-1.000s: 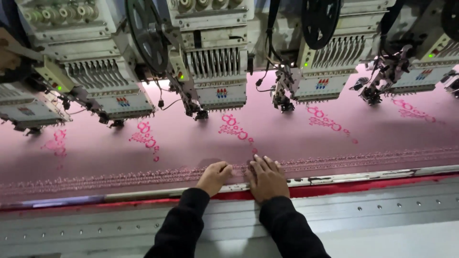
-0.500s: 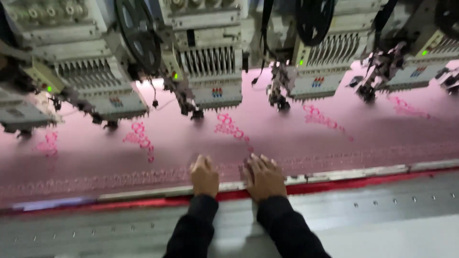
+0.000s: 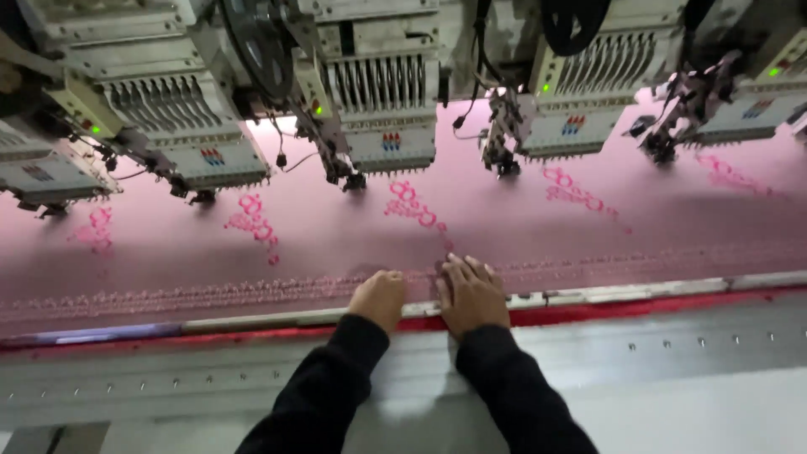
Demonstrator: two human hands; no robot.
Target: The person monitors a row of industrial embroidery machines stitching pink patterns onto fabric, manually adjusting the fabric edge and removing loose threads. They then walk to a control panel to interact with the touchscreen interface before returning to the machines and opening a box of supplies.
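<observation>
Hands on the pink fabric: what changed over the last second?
The left hand went from fingers spread to curled at the fabric's front edge; the right hand stayed flat beside it. Nothing was picked up or released. Embroidery heads and stitched motifs look unchanged.

I counted two hands, my left hand [image 3: 380, 296] and right hand [image 3: 471, 290], one pink cloth [image 3: 336, 227], five embroidery heads [image 3: 382, 109] in view, and five stitched motifs [image 3: 416, 206].
</observation>
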